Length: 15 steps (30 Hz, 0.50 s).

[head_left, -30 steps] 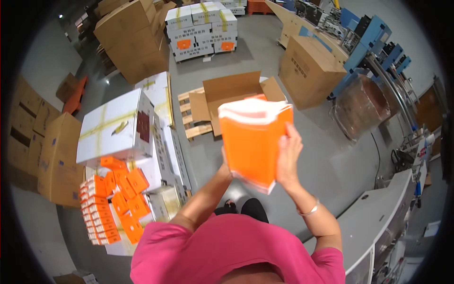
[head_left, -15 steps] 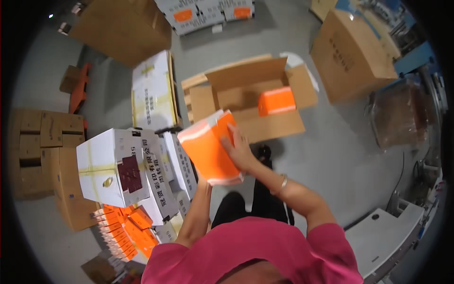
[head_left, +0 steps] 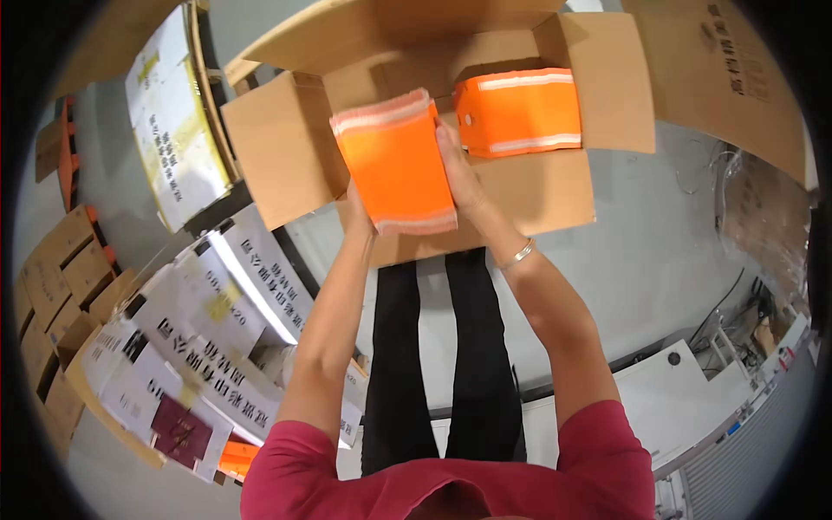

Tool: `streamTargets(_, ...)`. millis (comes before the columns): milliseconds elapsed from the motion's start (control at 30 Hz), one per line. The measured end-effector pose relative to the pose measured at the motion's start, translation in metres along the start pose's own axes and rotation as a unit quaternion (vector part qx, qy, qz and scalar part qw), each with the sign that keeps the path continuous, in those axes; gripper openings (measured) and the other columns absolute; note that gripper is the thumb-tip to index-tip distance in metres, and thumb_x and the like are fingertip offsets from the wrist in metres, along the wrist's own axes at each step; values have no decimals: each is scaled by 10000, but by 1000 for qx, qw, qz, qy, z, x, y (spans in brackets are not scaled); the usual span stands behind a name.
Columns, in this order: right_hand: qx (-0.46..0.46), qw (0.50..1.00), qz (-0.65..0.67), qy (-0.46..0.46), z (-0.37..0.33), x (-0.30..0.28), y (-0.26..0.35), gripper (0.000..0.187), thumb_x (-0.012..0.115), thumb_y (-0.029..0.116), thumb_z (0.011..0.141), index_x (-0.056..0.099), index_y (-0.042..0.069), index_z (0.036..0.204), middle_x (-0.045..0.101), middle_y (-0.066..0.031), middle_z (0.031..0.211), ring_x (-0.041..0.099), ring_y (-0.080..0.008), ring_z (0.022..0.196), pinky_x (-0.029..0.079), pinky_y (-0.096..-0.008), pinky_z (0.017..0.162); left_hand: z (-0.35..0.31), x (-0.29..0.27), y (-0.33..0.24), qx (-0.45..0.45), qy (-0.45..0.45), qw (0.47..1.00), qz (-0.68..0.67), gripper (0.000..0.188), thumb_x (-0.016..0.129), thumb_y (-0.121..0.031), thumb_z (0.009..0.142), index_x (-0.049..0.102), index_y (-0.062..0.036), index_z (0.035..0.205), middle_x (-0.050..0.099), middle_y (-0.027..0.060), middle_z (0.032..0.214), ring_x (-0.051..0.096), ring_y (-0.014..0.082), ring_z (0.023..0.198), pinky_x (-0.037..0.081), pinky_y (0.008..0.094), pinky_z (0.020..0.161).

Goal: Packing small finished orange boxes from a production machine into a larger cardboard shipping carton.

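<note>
Above the open carton (head_left: 542,186): orange bundle (head_left: 394,169), over its left part, tilted.
Right hand (head_left: 461,178): clamped on bundle's right side.
Left hand (head_left: 358,212): clamped on lower left side, fingers mostly hidden.
Second orange bundle (head_left: 524,113): inside carton, right end.
Bundle step: looks like mid-carry, not released.
Next move at carton: probably calls for even two-sided pressure, clearance from second bundle and flaps.
</note>
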State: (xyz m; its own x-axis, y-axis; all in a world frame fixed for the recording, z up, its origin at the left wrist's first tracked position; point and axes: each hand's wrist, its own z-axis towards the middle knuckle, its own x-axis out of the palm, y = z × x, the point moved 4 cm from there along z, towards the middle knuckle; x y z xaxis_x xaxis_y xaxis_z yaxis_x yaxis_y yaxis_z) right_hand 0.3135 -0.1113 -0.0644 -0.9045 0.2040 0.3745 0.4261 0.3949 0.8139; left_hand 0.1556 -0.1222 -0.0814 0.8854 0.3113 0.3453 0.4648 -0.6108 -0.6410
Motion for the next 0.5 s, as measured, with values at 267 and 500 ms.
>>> streamTargets(267, 51, 999, 4, -1, 95, -78, -94, 612, 278, 522, 925, 344, 40, 1297, 413, -88, 1277, 379, -174, 1190, 328, -315, 991, 120, -4, 72, -17, 48, 999, 12, 439, 419, -343, 910, 417, -39, 1226, 517, 98, 1151, 554, 214, 985, 496, 335, 797)
streamTargets(500, 163, 967, -100, -165, 86, -114, -120, 606, 328, 458, 936, 320, -15, 1315, 405, -86, 1320, 399, -198, 1193, 369, -303, 949, 135, -4, 101, -213, -26, 971, 104, 533, 357, -462, 899, 436, -34, 1207, 516, 118, 1166, 535, 237, 1014, 462, 374, 843)
